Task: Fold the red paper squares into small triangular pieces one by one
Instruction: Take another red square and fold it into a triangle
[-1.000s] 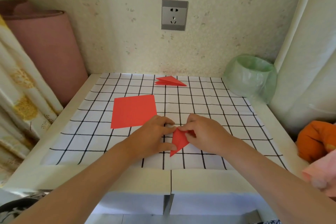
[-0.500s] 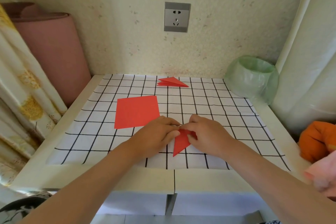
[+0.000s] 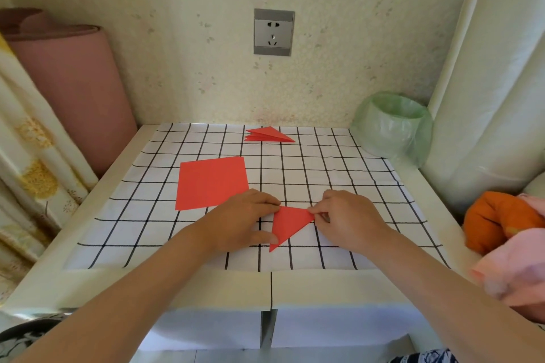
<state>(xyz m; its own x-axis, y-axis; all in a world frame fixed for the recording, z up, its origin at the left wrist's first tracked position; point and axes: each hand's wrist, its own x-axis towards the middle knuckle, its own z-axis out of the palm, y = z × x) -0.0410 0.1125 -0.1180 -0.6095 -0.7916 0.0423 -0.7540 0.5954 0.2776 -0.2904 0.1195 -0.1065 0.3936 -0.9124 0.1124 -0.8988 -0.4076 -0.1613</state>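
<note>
A folded red paper triangle (image 3: 289, 223) lies on the black-and-white grid sheet (image 3: 339, 186) near the front middle. My left hand (image 3: 244, 221) holds its left side, a finger at the top left corner and the thumb at the lower edge. My right hand (image 3: 345, 215) pinches its right corner with curled fingers. A flat red paper square (image 3: 212, 182) lies just behind my left hand. A small stack of finished red triangles (image 3: 267, 135) sits at the back of the sheet, near the wall.
A green plastic-lined bin (image 3: 392, 127) stands at the back right corner. A pink roll (image 3: 70, 82) leans at the left beside patterned curtains. Orange and pink cloth (image 3: 507, 233) lies at the right edge. A wall socket (image 3: 273, 32) is on the wall behind.
My right hand has slid rightward along the triangle to its right corner, uncovering more of the red piece. The left hand stays on the left side.
</note>
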